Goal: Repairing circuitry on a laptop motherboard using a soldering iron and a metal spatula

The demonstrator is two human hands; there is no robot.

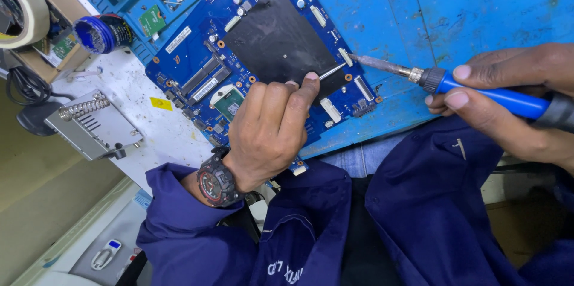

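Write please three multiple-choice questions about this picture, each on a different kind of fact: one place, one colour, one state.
1. Where does the tip of the soldering iron point?
A. at a white connector on the circuit board's edge
B. at the roll of tape
C. at the wristwatch

2. What colour is the circuit board?
A. green
B. blue
C. red

3. What is the left hand doing?
A. lying open and flat on the mat
B. pinching a thin metal tool in its fingers
C. gripping the small jar

Answers:
1 A: the iron's tip sits by the white connector next to the black sheet.
2 B: the board is dark blue, on a lighter blue mat.
3 B: thumb and fingers close on a thin tool over the board; the right hand holds the iron.
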